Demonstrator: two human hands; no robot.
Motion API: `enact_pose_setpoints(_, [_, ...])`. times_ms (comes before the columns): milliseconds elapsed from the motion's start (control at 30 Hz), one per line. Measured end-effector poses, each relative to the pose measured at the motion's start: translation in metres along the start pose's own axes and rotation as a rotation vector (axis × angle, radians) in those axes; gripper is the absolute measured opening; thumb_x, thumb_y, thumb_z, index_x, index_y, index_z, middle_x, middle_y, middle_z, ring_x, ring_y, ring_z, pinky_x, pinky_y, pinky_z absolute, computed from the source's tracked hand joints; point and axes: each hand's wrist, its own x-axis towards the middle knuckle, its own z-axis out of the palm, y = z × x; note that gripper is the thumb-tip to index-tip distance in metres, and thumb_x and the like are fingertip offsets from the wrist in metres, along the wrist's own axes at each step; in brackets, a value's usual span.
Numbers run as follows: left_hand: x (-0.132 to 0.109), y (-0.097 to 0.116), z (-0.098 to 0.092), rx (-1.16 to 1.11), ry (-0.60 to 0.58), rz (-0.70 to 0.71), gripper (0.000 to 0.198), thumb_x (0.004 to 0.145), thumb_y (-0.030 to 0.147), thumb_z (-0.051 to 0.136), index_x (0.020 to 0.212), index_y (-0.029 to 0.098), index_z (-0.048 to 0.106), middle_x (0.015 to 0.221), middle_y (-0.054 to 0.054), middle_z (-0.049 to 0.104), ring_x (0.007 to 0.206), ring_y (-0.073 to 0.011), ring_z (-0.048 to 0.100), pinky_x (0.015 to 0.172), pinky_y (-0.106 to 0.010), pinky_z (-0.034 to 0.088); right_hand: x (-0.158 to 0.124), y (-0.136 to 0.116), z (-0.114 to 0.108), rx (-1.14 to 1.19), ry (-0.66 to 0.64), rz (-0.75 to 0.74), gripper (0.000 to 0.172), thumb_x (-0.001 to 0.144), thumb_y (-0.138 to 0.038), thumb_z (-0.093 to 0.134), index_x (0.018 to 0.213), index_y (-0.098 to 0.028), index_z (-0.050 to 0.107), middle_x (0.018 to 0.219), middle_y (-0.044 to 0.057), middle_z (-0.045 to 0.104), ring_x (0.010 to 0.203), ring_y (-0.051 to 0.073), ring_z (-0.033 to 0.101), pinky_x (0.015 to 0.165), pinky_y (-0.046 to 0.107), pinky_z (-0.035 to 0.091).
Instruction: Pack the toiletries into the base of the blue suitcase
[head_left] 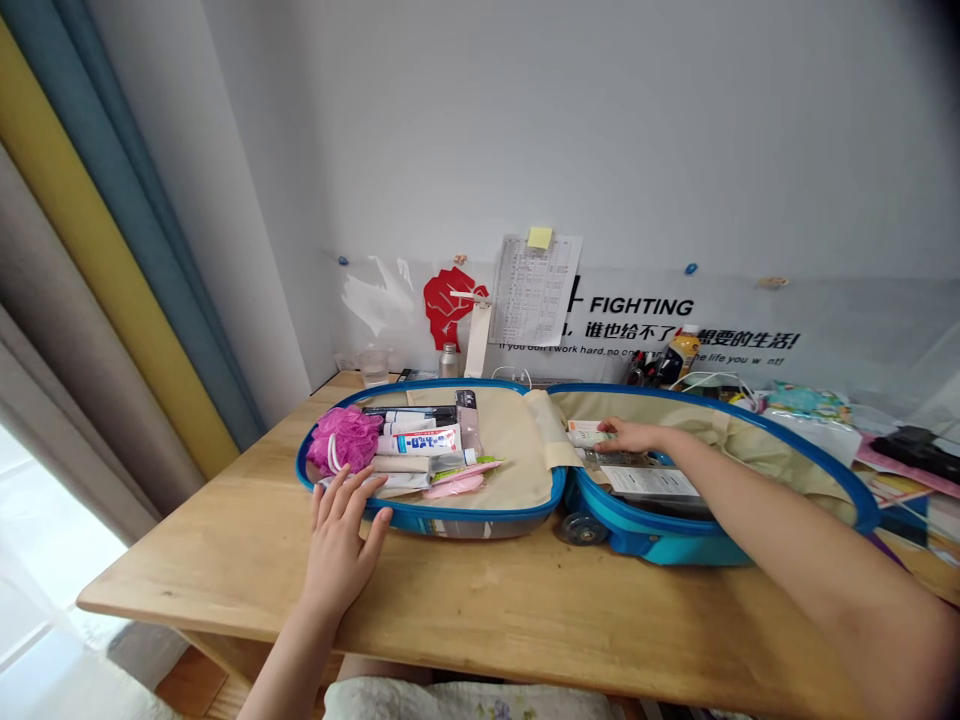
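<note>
A blue suitcase (pixel 480 516) lies open on the wooden table, its two halves side by side. My left hand (pixel 346 530) rests at the near left rim, fingers apart, holding nothing. In the left half are a pink bath puff (pixel 346 438), a toothpaste box or tube (pixel 427 440), other tubes and a pink packet (pixel 456 486). My right hand (pixel 626 437) reaches into the right half, fingers bent at a small pale item (pixel 589 436); whether it is gripped is unclear. Just nearer lies a flat package with a white label (pixel 649 481).
Behind the suitcase stand a clear cup (pixel 373 368), a metallic bottle (pixel 448 362) and an orange-labelled bottle (pixel 680 355). Papers and a black object (pixel 921 452) lie at the right. A curtain (pixel 112 250) hangs at the left; a printed sheet (pixel 535 290) is on the wall.
</note>
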Motion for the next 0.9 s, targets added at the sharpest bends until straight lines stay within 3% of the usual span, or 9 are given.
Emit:
enact_pose_setpoints(200, [0.001, 0.000, 0.000, -0.005, 0.008, 0.012, 0.032, 0.092, 0.038, 0.044, 0.118, 0.026, 0.058, 0.130, -0.007, 0.059, 0.132, -0.0286, 0.041, 0.115, -0.053, 0.018, -0.017, 0.013, -0.019, -0.027, 0.011, 0.010, 0.034, 0.087, -0.037, 0.060, 0.114, -0.017, 0.060, 0.116, 0.010, 0.062, 0.099, 0.018, 0.061, 0.086, 0.039, 0.052])
enact_pose_setpoints(333, [0.001, -0.001, 0.001, -0.007, 0.012, 0.014, 0.032, 0.093, 0.038, 0.043, 0.118, 0.026, 0.058, 0.129, -0.007, 0.060, 0.131, -0.0286, 0.042, 0.115, -0.053, 0.018, -0.047, 0.019, -0.028, 0.004, -0.056, -0.051, 0.033, 0.066, -0.031, 0.075, 0.096, -0.020, 0.069, 0.103, 0.011, 0.070, 0.092, 0.022, 0.066, 0.080, 0.032, 0.052])
enact_pose_setpoints(467, [0.000, -0.002, 0.001, -0.005, 0.006, 0.017, 0.032, 0.093, 0.038, 0.043, 0.118, 0.026, 0.058, 0.128, -0.007, 0.060, 0.132, -0.0286, 0.041, 0.115, -0.053, 0.018, -0.077, 0.020, -0.019, -0.028, -0.076, -0.072, 0.039, 0.051, -0.016, 0.072, 0.089, -0.026, 0.071, 0.099, 0.008, 0.072, 0.093, 0.027, 0.068, 0.081, 0.034, 0.051])
enact_pose_setpoints(700, [0.001, 0.001, 0.000, -0.008, -0.007, 0.008, 0.033, 0.094, 0.038, 0.042, 0.119, 0.024, 0.058, 0.130, -0.007, 0.059, 0.132, -0.0286, 0.041, 0.115, -0.053, 0.017, -0.092, 0.008, -0.008, -0.153, -0.055, -0.062, 0.056, 0.042, -0.007, 0.058, 0.094, -0.024, 0.068, 0.109, 0.011, 0.068, 0.100, 0.032, 0.065, 0.084, 0.038, 0.049])
enact_pose_setpoints(900, [0.001, 0.001, -0.001, -0.008, -0.007, 0.012, 0.032, 0.094, 0.037, 0.043, 0.118, 0.024, 0.059, 0.130, -0.007, 0.060, 0.132, -0.0285, 0.041, 0.114, -0.053, 0.018, -0.103, 0.003, -0.039, -0.237, -0.023, -0.102, 0.059, 0.047, -0.010, 0.058, 0.105, -0.022, 0.065, 0.113, 0.011, 0.064, 0.106, 0.028, 0.062, 0.091, 0.033, 0.046])
